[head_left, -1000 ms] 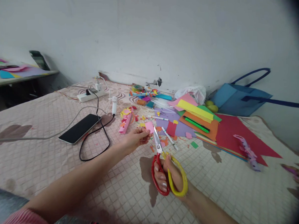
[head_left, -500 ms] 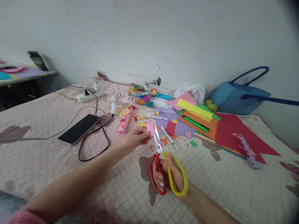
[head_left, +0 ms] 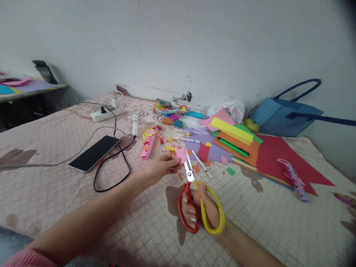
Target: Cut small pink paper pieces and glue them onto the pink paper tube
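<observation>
Between the thumb and fingers of my left hand (head_left: 167, 164) is a small pink piece of paper (head_left: 181, 154). My right hand (head_left: 203, 207) grips a pair of scissors (head_left: 189, 175) with one red and one yellow handle. The blades stand slightly apart and point away from me, with their tips at the right edge of the pink paper. Whether the paper lies between the blades I cannot tell. Beyond my hands, paper scraps and a white marker (head_left: 201, 164) lie by a purple sheet (head_left: 217, 149) with a red paper piece (head_left: 203, 152) on it.
On the left lie a black tablet (head_left: 94, 153), looped cables and a power strip (head_left: 108, 114). A pink paper roll (head_left: 149, 145) lies beyond my left hand. Coloured sheets, a green pen (head_left: 233, 147) and a blue bag (head_left: 283, 116) are to the right. A wall (head_left: 168, 43) closes the back.
My left hand and the pink paper have shifted slightly to the right, towards the blades. The scissors have moved very little, and their blades look a bit closer together.
</observation>
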Action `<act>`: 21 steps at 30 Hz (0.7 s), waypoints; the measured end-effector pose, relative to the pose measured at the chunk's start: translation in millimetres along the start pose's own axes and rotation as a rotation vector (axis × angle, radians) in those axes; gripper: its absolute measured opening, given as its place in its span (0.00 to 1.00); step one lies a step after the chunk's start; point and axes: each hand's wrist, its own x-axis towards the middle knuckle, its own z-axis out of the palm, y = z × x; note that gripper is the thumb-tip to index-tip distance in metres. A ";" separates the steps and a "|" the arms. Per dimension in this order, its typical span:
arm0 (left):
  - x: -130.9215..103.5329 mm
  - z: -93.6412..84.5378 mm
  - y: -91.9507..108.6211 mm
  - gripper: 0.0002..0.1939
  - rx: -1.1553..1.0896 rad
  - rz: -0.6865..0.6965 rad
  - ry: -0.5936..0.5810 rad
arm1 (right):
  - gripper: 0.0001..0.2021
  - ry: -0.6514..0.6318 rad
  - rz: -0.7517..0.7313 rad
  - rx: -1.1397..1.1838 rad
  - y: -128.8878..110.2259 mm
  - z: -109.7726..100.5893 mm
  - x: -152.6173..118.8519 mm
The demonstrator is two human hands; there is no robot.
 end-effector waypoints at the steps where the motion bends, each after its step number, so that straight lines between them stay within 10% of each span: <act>1: -0.1 0.3 0.3 0.14 -0.003 -0.006 0.001 | 0.31 0.005 0.000 -0.001 0.4 -0.2 0.1; 21: 3.1 -5.8 3.5 0.15 0.024 -0.049 -0.064 | 0.32 -0.018 -0.012 0.045 1.7 2.5 -2.5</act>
